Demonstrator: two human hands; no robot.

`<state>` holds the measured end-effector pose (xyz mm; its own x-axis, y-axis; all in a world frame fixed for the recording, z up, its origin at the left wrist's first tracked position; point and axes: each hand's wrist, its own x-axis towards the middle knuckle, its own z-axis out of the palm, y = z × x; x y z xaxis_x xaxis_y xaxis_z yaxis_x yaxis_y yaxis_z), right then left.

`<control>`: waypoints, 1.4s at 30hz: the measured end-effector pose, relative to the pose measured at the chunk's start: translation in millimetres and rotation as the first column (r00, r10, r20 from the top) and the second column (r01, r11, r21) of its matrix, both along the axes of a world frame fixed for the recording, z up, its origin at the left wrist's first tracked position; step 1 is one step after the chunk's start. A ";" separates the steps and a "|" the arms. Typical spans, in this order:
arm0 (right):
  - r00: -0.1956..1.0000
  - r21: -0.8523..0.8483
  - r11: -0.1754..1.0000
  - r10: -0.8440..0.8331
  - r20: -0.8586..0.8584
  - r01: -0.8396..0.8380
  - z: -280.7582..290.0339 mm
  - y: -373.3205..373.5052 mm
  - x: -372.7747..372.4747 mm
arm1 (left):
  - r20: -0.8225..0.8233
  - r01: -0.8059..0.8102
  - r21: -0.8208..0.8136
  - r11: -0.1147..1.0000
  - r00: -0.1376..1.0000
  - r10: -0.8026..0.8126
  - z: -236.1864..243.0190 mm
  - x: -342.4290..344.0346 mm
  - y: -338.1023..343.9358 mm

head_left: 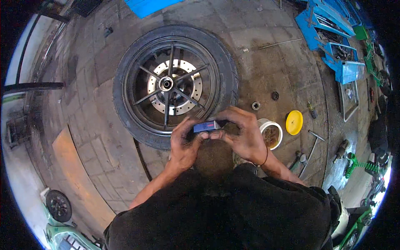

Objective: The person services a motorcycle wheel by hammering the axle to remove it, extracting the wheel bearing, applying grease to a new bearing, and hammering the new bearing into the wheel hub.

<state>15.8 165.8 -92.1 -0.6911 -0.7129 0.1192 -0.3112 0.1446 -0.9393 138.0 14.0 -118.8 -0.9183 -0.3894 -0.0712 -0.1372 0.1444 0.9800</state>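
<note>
Head-worn fisheye view, wide, looking down

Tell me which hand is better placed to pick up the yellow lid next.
Probably the right hand: it is nearer the yellow lid, with the white tub between. The left hand is farther away. Both hold the blue box, so the right must likely release it first.

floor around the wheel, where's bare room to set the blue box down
Bare floor lies between the wheel and the brown board, and right of the tyre, between the long rod and the small black ring. It is crowded beside the right hand, where the white tub, yellow lid and T-handle tool sit close together.
</note>
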 end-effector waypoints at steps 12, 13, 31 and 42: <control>0.956 0.212 0.977 -0.050 0.291 -0.014 -42.3 4.3 8.1 | 0.136 -0.094 -0.139 0.986 0.984 0.113 -11.8 4.5 15.7; 0.983 0.203 0.979 -0.050 0.175 0.013 -61.6 10.6 8.2 | 0.046 -0.146 -0.163 0.976 0.987 0.155 -17.2 0.7 23.9; 0.908 0.089 0.952 -0.306 0.286 0.292 -27.0 -8.1 11.9 | -0.144 -0.202 -0.408 0.890 0.977 0.155 -15.2 -8.9 16.9; 0.976 -0.204 0.964 -0.194 -0.096 0.172 -20.4 -12.4 5.8 | -0.060 -0.261 -0.151 0.953 0.965 0.255 -19.9 -9.5 8.2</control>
<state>21.6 153.3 -112.5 -0.7813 -0.5312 0.3278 -0.4028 0.0277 -0.9149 128.5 22.2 -138.7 -0.7858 -0.6170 0.0432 -0.1523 0.2607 0.9533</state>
